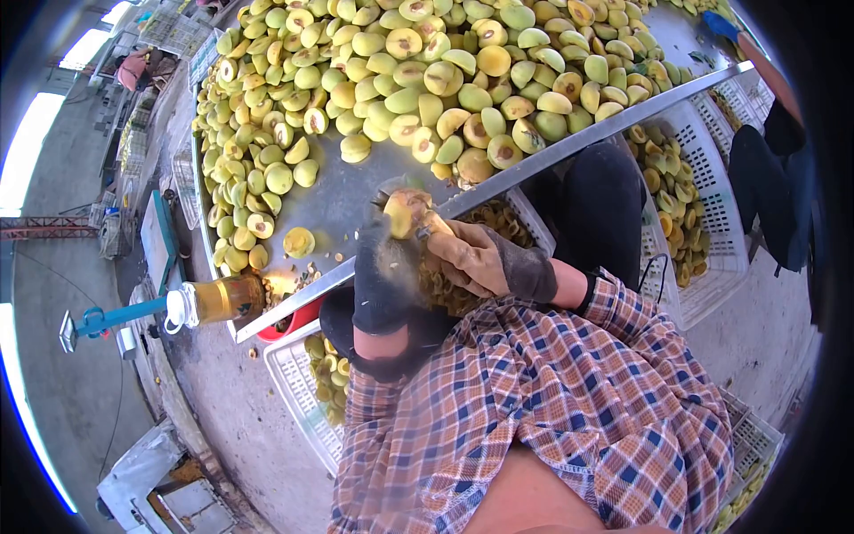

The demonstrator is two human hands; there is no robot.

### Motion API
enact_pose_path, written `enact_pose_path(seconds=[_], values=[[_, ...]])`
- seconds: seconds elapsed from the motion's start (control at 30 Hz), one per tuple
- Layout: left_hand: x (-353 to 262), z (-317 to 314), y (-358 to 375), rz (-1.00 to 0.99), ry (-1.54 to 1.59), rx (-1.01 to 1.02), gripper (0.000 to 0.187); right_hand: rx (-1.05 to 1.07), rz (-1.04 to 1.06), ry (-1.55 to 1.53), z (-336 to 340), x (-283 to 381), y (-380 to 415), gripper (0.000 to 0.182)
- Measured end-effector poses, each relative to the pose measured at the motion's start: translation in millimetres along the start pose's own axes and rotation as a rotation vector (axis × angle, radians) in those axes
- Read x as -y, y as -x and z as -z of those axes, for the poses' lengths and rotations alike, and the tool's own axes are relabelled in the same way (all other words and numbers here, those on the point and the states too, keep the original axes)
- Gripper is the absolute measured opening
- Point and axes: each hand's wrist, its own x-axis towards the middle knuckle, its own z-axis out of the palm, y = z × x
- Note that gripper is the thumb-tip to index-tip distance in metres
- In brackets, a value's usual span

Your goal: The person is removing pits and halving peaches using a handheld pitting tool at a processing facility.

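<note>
Near the middle of the frame, left hand [384,276] in a dark fuzzy glove, closed around a yellow fruit half [407,210] and holding it up just over the counter's metal edge [569,147]. Right beside it, right hand [470,258], bare fingers curled shut and pressed up against the fruit, dark cuff at the wrist; cannot tell what sits inside the fingers. Both hands touching each other. Across the top of the frame, a big pile of cut fruit halves [418,71] spread on the grey counter, green and yellow, many with brown pit holes showing. One lone half [298,241] lying apart near the counter's lower edge. At the left, a bottle of brown liquid [222,299] with a white cap, lying on its side at the counter's corner. Under the counter, white plastic crates [703,191] with more fruit inside, one at the right and one at lower left. Plaid shirt sleeves [551,400] filling the bottom of the frame.
</note>
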Motion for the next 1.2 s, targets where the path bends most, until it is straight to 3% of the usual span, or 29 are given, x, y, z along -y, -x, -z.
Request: enact_pose_path(seconds=[0.07,0.27,0.33,0.43,0.5,0.6,0.63,0.67,0.73,0.8,0.87,0.93,1.1,1.13,1.2], values=[[3.2,5.2,-1.3,0.038,0.08,-0.019,0.048,0.007,0.03,-0.011,-2.3,-4.8,-1.9,0.031],[-2.5,-9.8,-4.4,-0.048,-0.193,-0.204,0.049,0.072,0.109,0.109,-7.4,-6.8,-2.0,0.03],[24.6,26.1,-13.9,-0.301,-0.579,-0.206,0.046,0.051,0.245,0.208,-11.9,-7.2,-2.6,0.029],[-3.7,9.3,-11.5,-0.632,-1.171,0.073,0.038,0.236,0.022,-0.037,-2.2,-16.0,-0.8,0.03],[-14.1,-3.1,-7.4,-0.541,-1.162,0.161,0.034,0.354,0.04,-0.166,7.5,-24.5,-1.7,0.028],[15.5,32.3,-11.6,-0.052,-0.296,0.135,0.04,0.569,-0.242,-0.408,27.2,-37.1,-9.0,0.026],[27.9,50.8,-15.2,0.079,0.013,0.088,0.044,0.533,-0.255,-0.285,27.5,-36.7,-5.7,0.025],[30.0,43.0,-17.0,0.082,0.151,0.027,0.046,0.5,-0.273,-0.164,28.0,-36.1,-2.6,0.025],[24.3,25.1,-13.5,0.053,0.365,-0.177,0.052,0.18,-0.041,0.487,18.1,-23.6,19.1,0.024],[12.2,31.4,-1.6,0.093,0.362,-0.118,0.047,-0.052,0.229,0.441,56.4,-99.5,16.9,0.023],[15.3,35.6,13.6,0.081,0.199,-0.14,0.041,-0.181,0.248,0.479,66.4,-114.4,22.4,0.021],[21.3,37.7,32.0,0.091,0.086,-0.083,0.037,-0.195,0.006,0.599,55.2,-63.8,38.6,0.019],[39.3,51.0,52.4,0.075,-0.604,-0.15,0.035,-0.125,0.283,0.747,37.3,-50.2,42.0,0.022],[43.1,49.0,54.8,-0.027,-0.739,-0.113,0.034,-0.145,0.345,0.821,37.9,-56.6,39.9,0.022],[31.9,29.4,62.2,0.133,-0.685,-0.132,0.034,-0.153,0.371,0.927,38.2,-54.6,42.5,0.026]])
